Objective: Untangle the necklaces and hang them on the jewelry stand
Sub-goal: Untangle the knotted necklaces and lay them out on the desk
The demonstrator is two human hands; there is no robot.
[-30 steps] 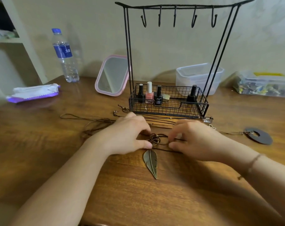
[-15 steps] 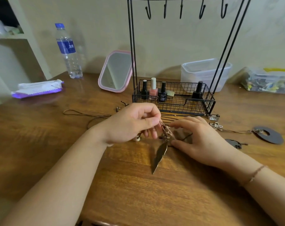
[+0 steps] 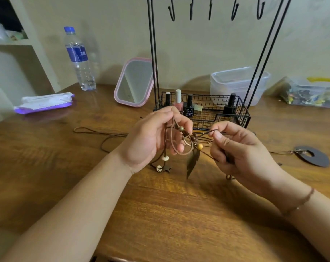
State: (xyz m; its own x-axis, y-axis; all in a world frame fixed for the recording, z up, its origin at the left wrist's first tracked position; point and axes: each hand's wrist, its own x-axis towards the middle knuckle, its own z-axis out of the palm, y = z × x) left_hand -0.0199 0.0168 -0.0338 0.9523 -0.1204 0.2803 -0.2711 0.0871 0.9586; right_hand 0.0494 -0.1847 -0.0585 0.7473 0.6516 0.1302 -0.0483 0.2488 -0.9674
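A tangle of brown cord necklaces (image 3: 181, 140) hangs between my hands above the wooden table (image 3: 160, 214). My left hand (image 3: 151, 137) pinches the cords near their beads, palm turned up. My right hand (image 3: 236, 148) pinches a thin cord pulled to the right. A leaf pendant (image 3: 192, 161) dangles from the tangle, and a star pendant with pale beads (image 3: 164, 167) hangs lower left. The black wire jewelry stand (image 3: 153, 53) rises behind, its hooks (image 3: 210, 10) bare. More cord (image 3: 96, 130) trails left on the table.
The stand's wire basket (image 3: 241, 114) holds nail polish bottles. A pink mirror (image 3: 134, 82), a water bottle (image 3: 79, 59) and a wipes pack (image 3: 45, 103) stand at the left. Plastic boxes (image 3: 237, 82) sit at the back right. A dark ring pendant (image 3: 315, 156) lies at the right.
Both hands have lifted the tangled necklaces off the table. The leaf pendant now hangs free instead of lying flat, and my right hand has drawn one cord out to the right.
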